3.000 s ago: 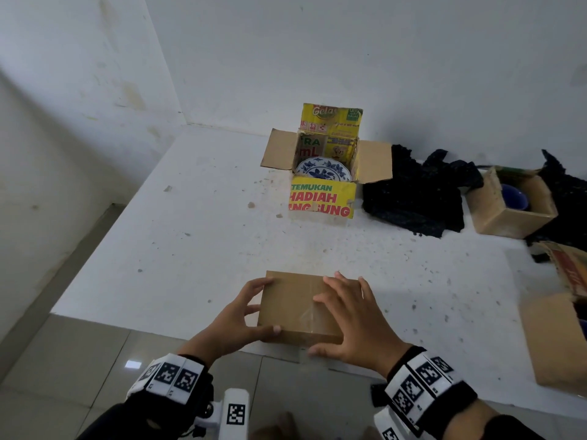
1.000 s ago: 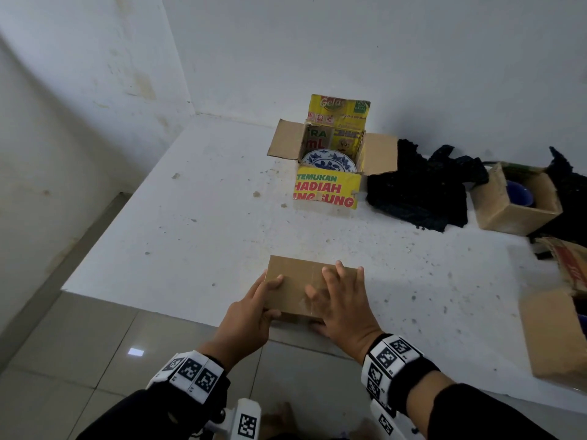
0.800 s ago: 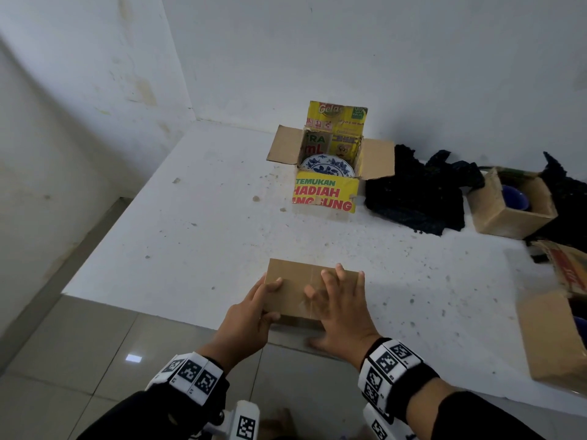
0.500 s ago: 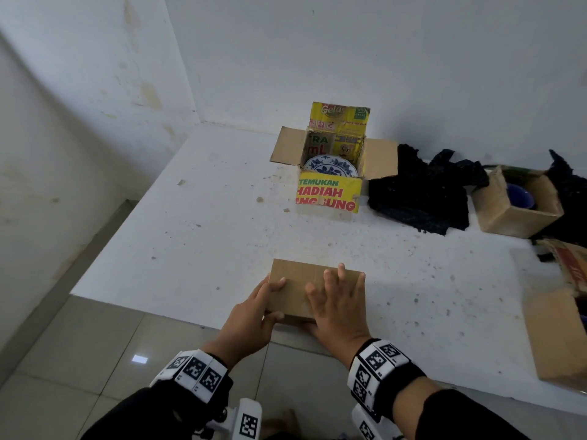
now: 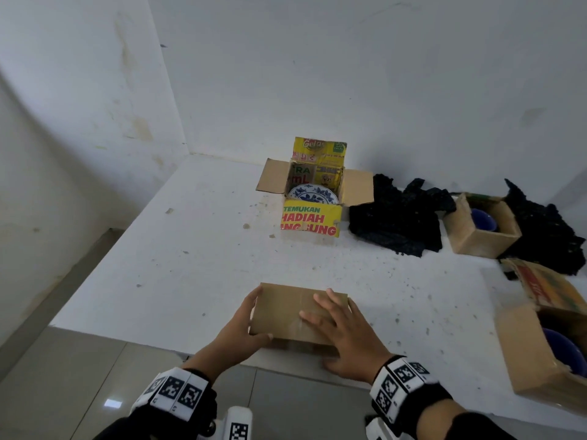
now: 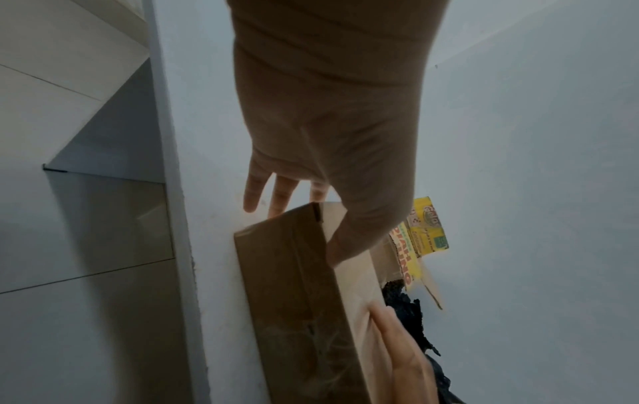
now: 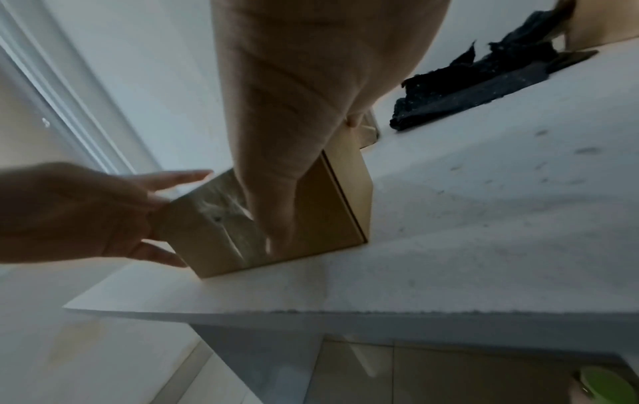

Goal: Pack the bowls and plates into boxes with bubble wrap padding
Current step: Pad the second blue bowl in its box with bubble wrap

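Note:
A shut brown cardboard box (image 5: 286,309) with clear tape sits at the near edge of the white table (image 5: 190,265). My left hand (image 5: 246,327) lies against its left side, fingers straight, thumb on the top near the front edge. My right hand (image 5: 341,328) rests flat on the lid's right half with spread fingers. In the left wrist view the box (image 6: 297,287) lies under my left hand's thumb (image 6: 352,240). The right wrist view shows the taped front face (image 7: 214,218) and my right thumb (image 7: 276,205) down it. What is inside the box is hidden.
At the back stands an open yellow box (image 5: 311,219) holding a blue-and-white plate (image 5: 313,193). Black crumpled wrap (image 5: 397,217) lies right of it. Further right, a small open box (image 5: 473,239) holds a blue bowl (image 5: 482,219). Another open box (image 5: 533,360) sits at the right edge.
My left hand has slid from the lid's front corner to the box's left side. My right hand has spread and shifted slightly right on the lid. The box has stayed in place.

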{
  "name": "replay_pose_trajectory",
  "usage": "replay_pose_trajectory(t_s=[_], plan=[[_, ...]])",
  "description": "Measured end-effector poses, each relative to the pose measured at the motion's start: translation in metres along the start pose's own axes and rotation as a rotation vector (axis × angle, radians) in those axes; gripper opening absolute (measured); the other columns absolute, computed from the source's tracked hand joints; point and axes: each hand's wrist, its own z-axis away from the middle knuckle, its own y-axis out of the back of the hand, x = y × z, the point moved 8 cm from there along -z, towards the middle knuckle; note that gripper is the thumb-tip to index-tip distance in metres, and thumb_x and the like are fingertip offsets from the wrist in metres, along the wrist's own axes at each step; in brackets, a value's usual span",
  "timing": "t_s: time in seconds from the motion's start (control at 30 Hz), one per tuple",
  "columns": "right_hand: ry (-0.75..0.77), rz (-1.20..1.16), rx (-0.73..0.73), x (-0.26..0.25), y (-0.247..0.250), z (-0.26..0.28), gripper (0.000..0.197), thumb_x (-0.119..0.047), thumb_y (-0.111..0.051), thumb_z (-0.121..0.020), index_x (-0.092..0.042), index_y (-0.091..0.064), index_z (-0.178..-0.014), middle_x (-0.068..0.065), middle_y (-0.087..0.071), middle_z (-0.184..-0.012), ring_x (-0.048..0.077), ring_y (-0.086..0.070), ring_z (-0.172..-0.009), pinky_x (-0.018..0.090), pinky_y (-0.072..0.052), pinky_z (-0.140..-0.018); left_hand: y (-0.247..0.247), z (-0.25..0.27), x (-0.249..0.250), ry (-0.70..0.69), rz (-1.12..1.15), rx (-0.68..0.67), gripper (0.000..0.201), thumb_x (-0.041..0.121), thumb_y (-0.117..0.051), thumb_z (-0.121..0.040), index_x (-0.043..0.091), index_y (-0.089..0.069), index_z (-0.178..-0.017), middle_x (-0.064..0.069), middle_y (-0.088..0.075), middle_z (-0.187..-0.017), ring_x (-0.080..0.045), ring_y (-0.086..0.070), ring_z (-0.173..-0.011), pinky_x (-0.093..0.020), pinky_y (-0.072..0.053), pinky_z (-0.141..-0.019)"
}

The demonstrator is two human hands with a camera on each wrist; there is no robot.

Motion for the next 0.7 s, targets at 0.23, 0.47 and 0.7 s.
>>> replay_pose_trajectory(t_s=[0.23,0.47,0.7], plan=[[-0.109,-0.180,0.100,0.023,0.019,0.030,0.080,-0.065,-0.048,-0.078,-0.038,-0.016,-0.146,-0.011,-0.002,-0.156,0.004,0.014,-0.142,0.040,-0.004,-0.119,0.019,-0.013,0.048,-0.074,-0.264,0.109,0.076,0.027,-0.067,-0.083,0.028,-0.023,-0.145,0.000,-0.024,-0.150,-0.017,-0.030,-0.134,-0.026,-0.033,-0.103],[-0.340,-0.299,0.332,0.088,0.067,0.091,0.053,-0.057,-0.042,-0.085,-0.032,-0.044,-0.131,-0.015,-0.025,-0.148,-0.002,-0.004,-0.141,0.020,-0.017,-0.110,-0.036,-0.043,0.140,-0.300,-0.377,0.033,0.063,0.029,-0.063,-0.086,0.033,-0.031,-0.140,0.006,-0.022,-0.153,-0.014,-0.025,-0.139,-0.028,-0.028,-0.108],[-0.518,-0.329,0.465,0.159,0.106,0.174,0.038,-0.045,-0.053,-0.084,-0.030,-0.054,-0.119,-0.011,-0.039,-0.140,0.007,-0.025,-0.138,0.031,-0.030,-0.110,-0.159,-0.060,0.229,-0.559,-0.453,-0.133,0.060,0.033,-0.058,-0.089,0.033,-0.029,-0.142,0.010,-0.022,-0.153,-0.009,-0.017,-0.142,-0.019,-0.017,-0.109]])
